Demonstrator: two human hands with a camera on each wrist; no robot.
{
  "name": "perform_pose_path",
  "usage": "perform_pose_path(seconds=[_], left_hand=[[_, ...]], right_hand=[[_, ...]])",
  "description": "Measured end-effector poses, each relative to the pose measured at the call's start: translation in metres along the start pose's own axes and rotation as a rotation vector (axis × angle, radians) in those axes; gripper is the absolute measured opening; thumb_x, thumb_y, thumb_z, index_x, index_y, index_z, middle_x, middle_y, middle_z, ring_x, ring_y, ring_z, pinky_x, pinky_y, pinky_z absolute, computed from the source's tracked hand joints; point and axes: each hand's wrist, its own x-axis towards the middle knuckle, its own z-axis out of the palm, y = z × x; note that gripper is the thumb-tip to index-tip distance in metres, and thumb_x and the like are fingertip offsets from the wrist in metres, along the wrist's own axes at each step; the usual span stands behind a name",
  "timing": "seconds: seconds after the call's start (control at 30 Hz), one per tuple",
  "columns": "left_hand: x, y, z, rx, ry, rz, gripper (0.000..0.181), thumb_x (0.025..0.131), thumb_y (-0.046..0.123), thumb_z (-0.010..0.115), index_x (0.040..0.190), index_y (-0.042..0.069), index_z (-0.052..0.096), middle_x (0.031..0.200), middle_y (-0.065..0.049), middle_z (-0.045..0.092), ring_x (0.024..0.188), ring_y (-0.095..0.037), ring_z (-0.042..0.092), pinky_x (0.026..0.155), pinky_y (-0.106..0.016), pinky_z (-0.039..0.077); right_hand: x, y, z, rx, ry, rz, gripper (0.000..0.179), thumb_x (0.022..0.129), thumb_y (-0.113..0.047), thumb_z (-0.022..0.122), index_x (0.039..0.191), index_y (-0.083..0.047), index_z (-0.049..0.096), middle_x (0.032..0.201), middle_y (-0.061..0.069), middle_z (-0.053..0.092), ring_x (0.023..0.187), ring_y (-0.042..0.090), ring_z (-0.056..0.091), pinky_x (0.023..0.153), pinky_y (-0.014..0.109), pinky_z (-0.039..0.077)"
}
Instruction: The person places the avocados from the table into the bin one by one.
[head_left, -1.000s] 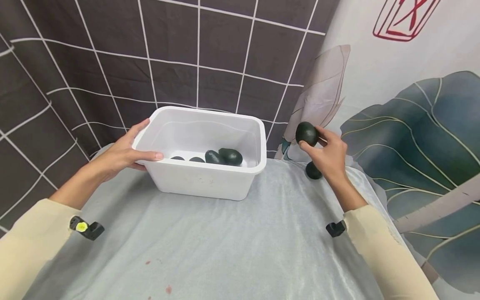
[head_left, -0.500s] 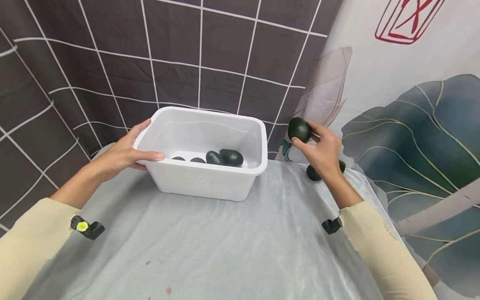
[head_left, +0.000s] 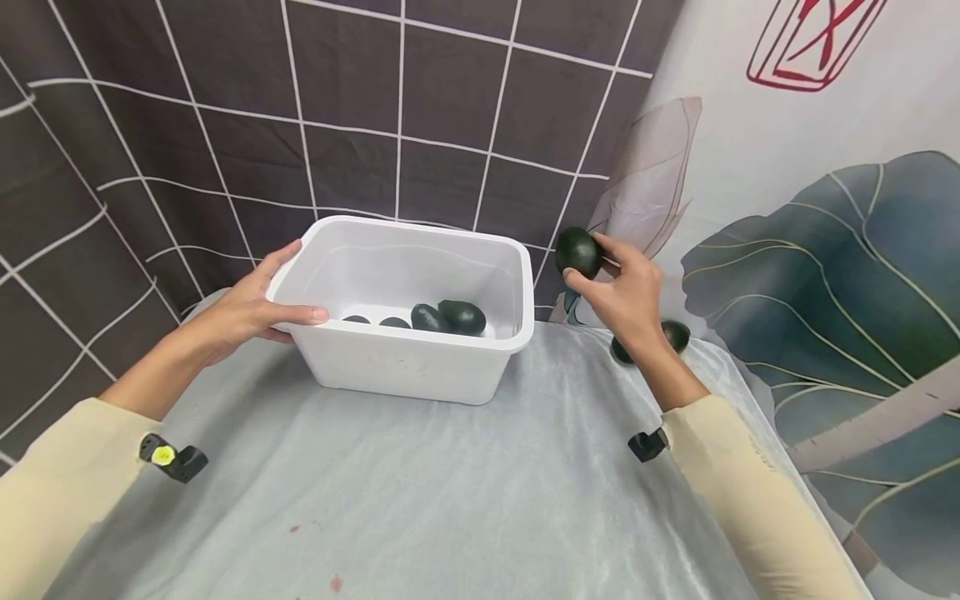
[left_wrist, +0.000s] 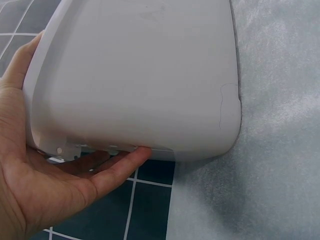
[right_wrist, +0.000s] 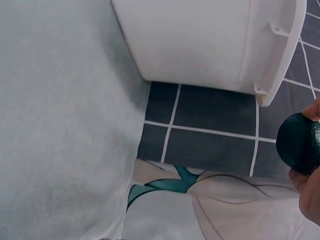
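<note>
My left hand (head_left: pixel 240 304) grips the left end of a white plastic tub (head_left: pixel 405 362), thumb over the front rim and fingers at the outer side. In the left wrist view the fingers reach under the tub's rim. Several dark green avocados (head_left: pixel 462 317) lie on the tub's floor, partly hidden by its front wall. To the right of the tub, my right hand (head_left: pixel 626 287) pinches another avocado (head_left: pixel 578 252) between thumb and fingers, raised above the table. The right wrist view shows this held avocado (right_wrist: pixel 297 142) at its right edge, apart from the tub.
Behind my right wrist, two more avocados (head_left: pixel 675 335) rest near the table's right back edge, one mostly hidden. A pale grey cloth (head_left: pixel 450 500) covers the table. Dark gridded fabric (head_left: pixel 450 100) hangs behind, and a leaf-patterned curtain (head_left: pixel 825 275) is on the right.
My right hand has moved left toward the tub and slightly up, carrying the avocado. More of the avocados behind the wrist shows now. The left hand and tub have stayed in place.
</note>
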Motion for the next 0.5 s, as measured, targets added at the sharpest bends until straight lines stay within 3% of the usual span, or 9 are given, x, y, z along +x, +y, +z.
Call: perform_pose_path(seconds=[0.5], left_hand=[[0.001,0.000,0.001,0.006,0.000,-0.005,0.123,0.100,0.024,0.082,0.183,0.035,-0.008,0.184,-0.028,0.022,0.157,-0.047,0.040,0.105,-0.071,0.059]], right_hand=[[0.011,-0.019,0.015,0.019,-0.062,-0.001,0.061,0.088,-0.013,0.091,0.144,0.002,0.074,0.143,0.022,0.076,0.130,0.038,0.078,0.113,0.044,0.062]])
